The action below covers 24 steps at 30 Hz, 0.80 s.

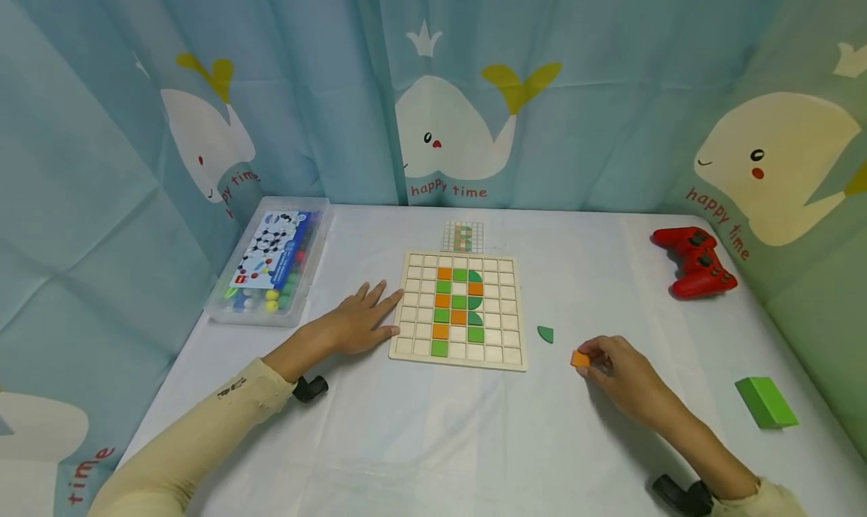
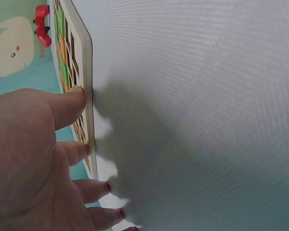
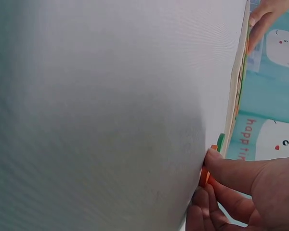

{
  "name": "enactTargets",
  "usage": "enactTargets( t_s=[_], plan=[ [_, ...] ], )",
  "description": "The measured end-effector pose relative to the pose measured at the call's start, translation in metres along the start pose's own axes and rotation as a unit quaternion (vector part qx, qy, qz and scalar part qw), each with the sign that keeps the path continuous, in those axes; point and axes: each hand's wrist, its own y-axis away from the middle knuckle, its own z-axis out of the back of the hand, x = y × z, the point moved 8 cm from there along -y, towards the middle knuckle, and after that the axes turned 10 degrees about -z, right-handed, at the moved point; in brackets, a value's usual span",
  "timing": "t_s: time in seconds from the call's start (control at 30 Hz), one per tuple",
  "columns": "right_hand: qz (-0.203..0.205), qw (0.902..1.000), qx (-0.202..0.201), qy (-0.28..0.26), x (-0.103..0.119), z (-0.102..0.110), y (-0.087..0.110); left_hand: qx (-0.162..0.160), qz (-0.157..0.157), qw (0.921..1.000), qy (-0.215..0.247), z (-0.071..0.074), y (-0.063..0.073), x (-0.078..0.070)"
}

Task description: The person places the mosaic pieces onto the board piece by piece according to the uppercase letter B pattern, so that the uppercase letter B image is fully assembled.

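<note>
A wooden grid board (image 1: 413, 346) lies mid-table, with orange and green square tiles and green quarter-round tiles set in its cells. My left hand (image 1: 359, 321) rests at its left edge, fingers spread; in the left wrist view the thumb (image 2: 70, 107) touches the board's rim. To the right of the board, my right hand (image 1: 626, 378) pinches an orange tile (image 1: 579, 359) between thumb and fingers, low over the table. The right wrist view shows the orange tile (image 3: 203, 177) partly hidden by the thumb. A loose green quarter-round tile (image 1: 546, 334) lies between board and right hand.
A small printed pattern card (image 1: 463, 237) lies behind the board. At the back left stands a clear plastic box (image 1: 271, 261) of coloured pieces. A red game controller (image 1: 696, 263) and a green block (image 1: 767, 402) are on the right. Whale-print curtains (image 1: 325, 88) enclose the table.
</note>
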Motion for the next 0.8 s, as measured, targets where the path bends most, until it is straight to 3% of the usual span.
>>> enactTargets(
  t_s=[0.37, 0.57, 0.8],
  plan=[
    [0.032, 0.9990, -0.032, -0.008, 0.021, 0.003, -0.010, 0.004, 0.004, 1.0000, -0.002, 0.001, 0.001, -0.002],
    [0.061, 0.9978, -0.011, -0.021, 0.060, -0.010, -0.025, 0.005, 0.006, 1.0000, 0.002, 0.001, 0.001, -0.002],
    [0.124, 0.9912, 0.034, -0.031, 0.112, -0.041, -0.039, 0.000, 0.004, 1.0000, 0.007, 0.000, 0.000, 0.000]
  ],
)
